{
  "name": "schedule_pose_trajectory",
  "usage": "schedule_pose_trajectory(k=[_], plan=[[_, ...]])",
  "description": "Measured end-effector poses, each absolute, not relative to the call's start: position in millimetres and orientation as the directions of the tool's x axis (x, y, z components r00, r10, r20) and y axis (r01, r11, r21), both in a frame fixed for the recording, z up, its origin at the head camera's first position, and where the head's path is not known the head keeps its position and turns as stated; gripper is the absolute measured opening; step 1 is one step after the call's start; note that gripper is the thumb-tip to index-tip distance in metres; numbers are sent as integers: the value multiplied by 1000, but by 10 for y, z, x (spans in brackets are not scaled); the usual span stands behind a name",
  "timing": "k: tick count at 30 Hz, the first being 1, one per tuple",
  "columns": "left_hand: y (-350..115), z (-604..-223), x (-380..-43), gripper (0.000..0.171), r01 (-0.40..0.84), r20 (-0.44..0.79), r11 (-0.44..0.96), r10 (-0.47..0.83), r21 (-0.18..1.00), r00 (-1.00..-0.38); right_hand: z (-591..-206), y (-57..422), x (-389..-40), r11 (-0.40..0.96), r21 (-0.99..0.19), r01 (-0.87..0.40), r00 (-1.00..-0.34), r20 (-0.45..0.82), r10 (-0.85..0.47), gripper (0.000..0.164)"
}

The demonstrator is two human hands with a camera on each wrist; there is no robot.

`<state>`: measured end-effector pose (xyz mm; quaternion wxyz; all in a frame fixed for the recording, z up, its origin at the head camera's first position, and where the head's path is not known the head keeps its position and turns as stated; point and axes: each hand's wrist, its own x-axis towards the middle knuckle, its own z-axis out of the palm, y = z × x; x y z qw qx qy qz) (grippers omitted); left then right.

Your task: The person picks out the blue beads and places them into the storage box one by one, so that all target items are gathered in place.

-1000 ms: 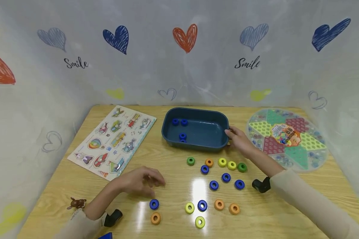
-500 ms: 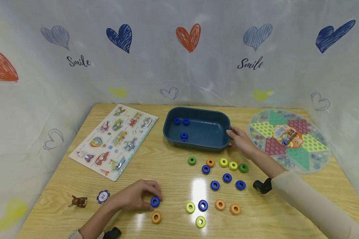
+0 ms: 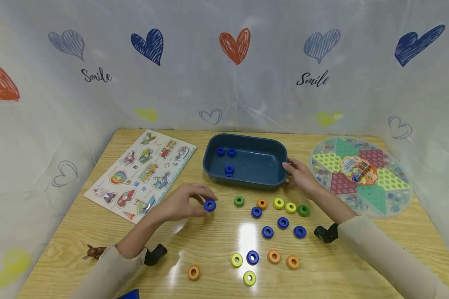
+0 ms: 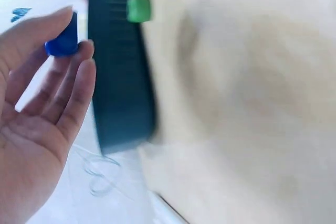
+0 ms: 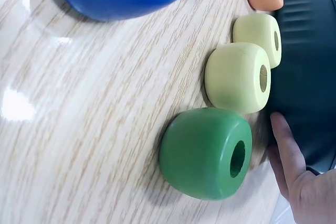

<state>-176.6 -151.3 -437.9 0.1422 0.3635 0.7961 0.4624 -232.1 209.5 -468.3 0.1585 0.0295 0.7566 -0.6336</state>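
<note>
Smooth, ring-shaped blue bead point(image 4: 64, 40) got moved up toward the dark teal rectangular plastic tub point(image 3: 256, 165). Left hand point(image 3: 183, 202) has it pinched at the fingertips, right hand point(image 3: 301, 178) grips the tub's end.

The tray point(image 3: 254, 164) sits at the rear of the surface point(image 3: 217, 236), between puzzle board point(image 3: 138, 176) (left) and game board point(image 3: 359, 176) (right). Four rings point(image 3: 229, 172) lie in the tray; loose rings point(image 3: 293, 267) lie before it.

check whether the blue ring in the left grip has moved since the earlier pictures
Yes: in the head view, the left grip has carried the blue ring away from the front-left orange ring, toward the tray.
</note>
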Motion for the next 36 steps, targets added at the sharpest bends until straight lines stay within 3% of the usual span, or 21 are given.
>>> schedule_pose_trajectory(k=[11,18,26,36], plan=[[-1010,-4184,-2588,33,413,216,395,454,821,-864,-4652,2088,-2299,211,-942,261,-947,-292,-136,58],[-902,-4253,-2786,34,316,176,500,308,807,-935,-4654,2071,-2297,170,-949,266,-945,-292,-151,56],[-1002,-4406,-2684,44,446,327,441,321,779,-889,-4664,2055,-2290,172,-948,268,-945,-293,-142,56],[-1164,-4350,-2213,31,566,434,361,385,741,-815,-4659,2074,-2307,215,-942,258,-949,-290,-128,57]])
